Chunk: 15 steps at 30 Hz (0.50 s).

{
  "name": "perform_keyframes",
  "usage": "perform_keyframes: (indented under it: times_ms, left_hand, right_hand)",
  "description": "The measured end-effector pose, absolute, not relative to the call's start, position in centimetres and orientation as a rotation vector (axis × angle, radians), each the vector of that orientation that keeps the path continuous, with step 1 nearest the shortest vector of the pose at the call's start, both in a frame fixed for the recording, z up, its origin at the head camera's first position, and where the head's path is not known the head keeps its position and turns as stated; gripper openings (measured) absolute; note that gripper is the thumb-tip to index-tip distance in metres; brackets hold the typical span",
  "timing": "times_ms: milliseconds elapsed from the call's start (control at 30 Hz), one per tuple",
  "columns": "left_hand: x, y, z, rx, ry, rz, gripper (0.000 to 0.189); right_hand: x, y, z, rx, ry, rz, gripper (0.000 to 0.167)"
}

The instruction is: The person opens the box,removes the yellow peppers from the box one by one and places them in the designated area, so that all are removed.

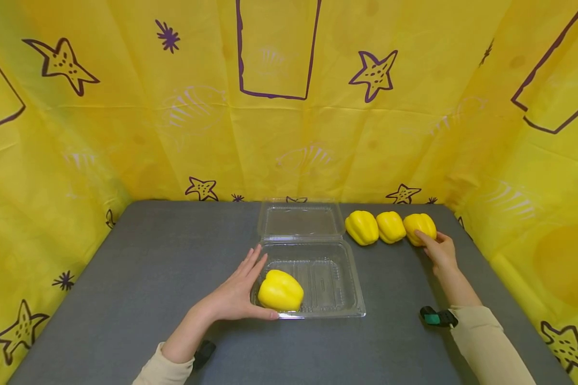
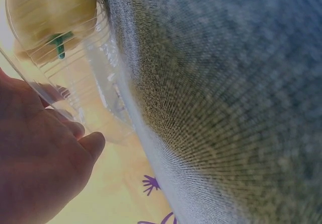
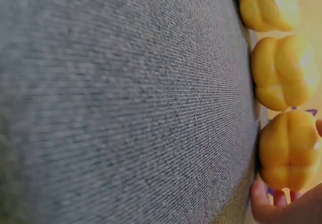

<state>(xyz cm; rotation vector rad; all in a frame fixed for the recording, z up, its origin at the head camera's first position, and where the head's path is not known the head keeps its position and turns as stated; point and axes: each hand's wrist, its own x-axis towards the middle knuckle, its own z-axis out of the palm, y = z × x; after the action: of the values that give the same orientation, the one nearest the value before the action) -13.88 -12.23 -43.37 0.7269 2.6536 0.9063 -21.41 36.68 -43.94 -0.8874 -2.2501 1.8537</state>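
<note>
My left hand (image 1: 236, 294) rests against a clear plastic clamshell container (image 1: 327, 315), fingers spread fairly straight along its left side and thumb at the front rim. Inside, at the left, lies a yellow bell pepper (image 1: 280, 290); its green stem (image 2: 61, 47) shows through the wall in the left wrist view. The container's lid (image 1: 298, 222) is folded back. At the back right, my right hand (image 1: 441, 253) grips the rightmost yellow bell pepper (image 1: 419, 227) between thumb and fingers. In the right wrist view, this pepper (image 3: 288, 148) sits low at the table surface.
Two more yellow bell peppers, a middle one (image 1: 391, 226) and a left one (image 1: 362, 227), stand in a row between the lid and my right hand. Grey cloth covers the table (image 1: 173, 256). A yellow patterned curtain (image 1: 197, 144) surrounds its back and sides.
</note>
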Motion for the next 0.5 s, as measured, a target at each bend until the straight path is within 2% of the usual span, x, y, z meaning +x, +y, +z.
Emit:
perform_keyframes:
  times_ms: [500]
  left_hand:
    - [-13.9, -12.3, -43.3, 0.719, 2.658, 0.904, 0.130]
  right_hand:
    - [-19.6, 35.3, -43.0, -0.825, -2.193, 1.656, 0.079]
